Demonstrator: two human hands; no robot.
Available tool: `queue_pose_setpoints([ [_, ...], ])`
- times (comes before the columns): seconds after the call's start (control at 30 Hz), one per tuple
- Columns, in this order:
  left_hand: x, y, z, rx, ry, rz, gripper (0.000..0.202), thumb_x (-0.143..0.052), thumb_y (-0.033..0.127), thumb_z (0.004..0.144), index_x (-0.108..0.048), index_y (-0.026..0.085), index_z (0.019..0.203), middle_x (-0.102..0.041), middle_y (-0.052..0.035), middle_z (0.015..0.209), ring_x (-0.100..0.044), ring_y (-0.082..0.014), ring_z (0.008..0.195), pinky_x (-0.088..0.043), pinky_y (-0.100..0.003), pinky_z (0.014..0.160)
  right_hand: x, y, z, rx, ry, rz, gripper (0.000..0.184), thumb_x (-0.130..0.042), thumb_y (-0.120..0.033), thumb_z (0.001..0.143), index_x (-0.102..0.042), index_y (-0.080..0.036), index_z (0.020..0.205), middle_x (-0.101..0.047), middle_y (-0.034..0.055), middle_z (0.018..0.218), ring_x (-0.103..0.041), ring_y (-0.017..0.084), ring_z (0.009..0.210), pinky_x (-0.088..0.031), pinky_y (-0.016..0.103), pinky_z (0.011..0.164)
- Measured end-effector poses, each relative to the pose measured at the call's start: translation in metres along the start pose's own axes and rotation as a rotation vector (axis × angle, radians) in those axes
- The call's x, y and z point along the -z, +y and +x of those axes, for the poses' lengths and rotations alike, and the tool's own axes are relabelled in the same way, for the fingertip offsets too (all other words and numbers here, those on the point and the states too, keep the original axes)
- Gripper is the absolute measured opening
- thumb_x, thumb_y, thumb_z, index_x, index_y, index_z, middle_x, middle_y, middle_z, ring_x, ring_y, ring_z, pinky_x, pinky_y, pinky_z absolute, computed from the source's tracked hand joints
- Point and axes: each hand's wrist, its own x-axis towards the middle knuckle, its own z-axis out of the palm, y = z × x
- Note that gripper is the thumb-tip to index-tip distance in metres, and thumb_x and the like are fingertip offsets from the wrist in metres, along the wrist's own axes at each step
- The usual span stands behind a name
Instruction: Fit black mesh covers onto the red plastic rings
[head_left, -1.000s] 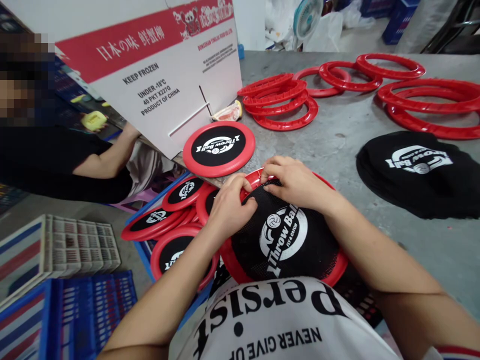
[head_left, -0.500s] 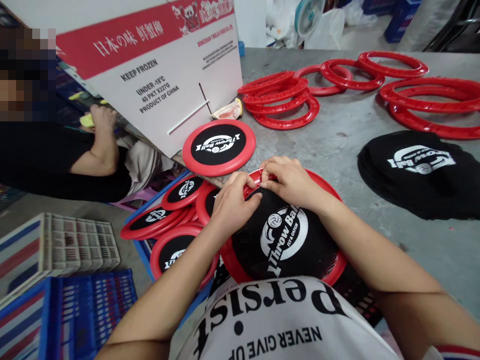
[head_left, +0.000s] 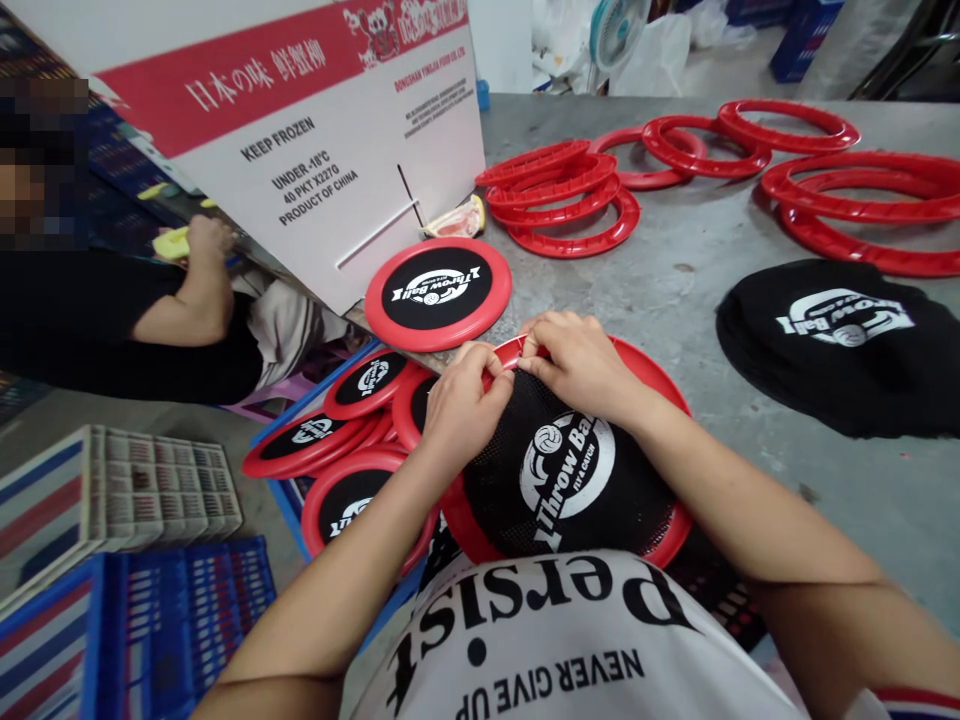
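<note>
Tilted against my body at the table edge is a red ring with black mesh printed "Throw Ball", a throw-ball disc [head_left: 577,470]. My left hand [head_left: 469,395] pinches its far rim, thumb on the mesh edge. Close beside it, my right hand [head_left: 574,360] grips the same rim, fingers over the outside and thumb pressing at the mesh edge. A sliver of white shows along the rim by the fingers. Just beyond my hands, a finished-looking disc [head_left: 439,290] lies flat near the carton. To the right sits a stack of black mesh circles [head_left: 832,350].
Several bare red rings [head_left: 574,240] lie along the back of the grey table [head_left: 697,290]. A white carton [head_left: 315,190] stands at left. Below it, several discs [head_left: 367,385] fill a blue crate. A co-worker [head_left: 180,320] sits left, near more crates [head_left: 172,490].
Both hands stay on the rim with only slight finger shifts; my left thumb has drawn in closer to its fingers. The co-worker's hand with the yellow item has moved slightly.
</note>
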Motion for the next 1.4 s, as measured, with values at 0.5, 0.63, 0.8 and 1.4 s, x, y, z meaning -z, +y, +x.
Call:
queue_pose_setpoints([
  [0.5, -0.002, -0.002, 0.003, 0.036, 0.008, 0.005, 0.015, -0.053, 0.018, 0.086, -0.044, 0.022, 0.074, -0.055, 0.0006, 0.083, -0.051, -0.0171, 0.079, -0.037, -0.031, 0.072, -0.006, -0.006, -0.001, -0.045, 0.013, -0.015, 0.013, -0.059, -0.025, 0.096, -0.063, -0.021, 0.084, -0.069, 0.0065, 0.114, -0.057, 0.027, 0.105, -0.032, 0.038, 0.086],
  [0.63, -0.003, -0.002, 0.004, 0.057, -0.001, 0.011, 0.019, -0.051, 0.014, 0.085, -0.04, 0.022, 0.071, -0.052, 0.0005, 0.08, -0.049, -0.0168, 0.077, -0.036, -0.031, 0.071, -0.008, -0.006, 0.0, -0.06, -0.008, -0.023, 0.015, -0.058, -0.024, 0.096, -0.063, -0.02, 0.082, -0.069, 0.0063, 0.114, -0.057, 0.027, 0.107, -0.032, 0.038, 0.086],
  [0.8, -0.001, -0.002, 0.005, 0.041, -0.095, 0.048, 0.014, -0.054, 0.021, 0.088, -0.047, 0.022, 0.076, -0.057, -0.0004, 0.088, -0.054, -0.0181, 0.084, -0.039, -0.032, 0.076, -0.012, 0.002, 0.003, -0.083, -0.041, -0.051, 0.012, -0.053, -0.023, 0.097, -0.063, -0.02, 0.093, -0.069, 0.0068, 0.106, -0.058, 0.027, 0.102, -0.033, 0.038, 0.084],
  [1.4, 0.044, -0.02, 0.028, -0.031, -0.362, 0.109, 0.023, -0.054, 0.027, 0.084, -0.047, 0.024, 0.106, -0.056, 0.0017, 0.091, -0.052, -0.017, 0.078, -0.038, -0.032, 0.073, 0.014, 0.015, 0.005, -0.091, -0.069, 0.015, 0.007, -0.057, -0.017, 0.092, -0.061, -0.019, 0.097, -0.066, 0.0082, 0.104, -0.059, 0.024, 0.097, -0.044, 0.036, 0.088],
])
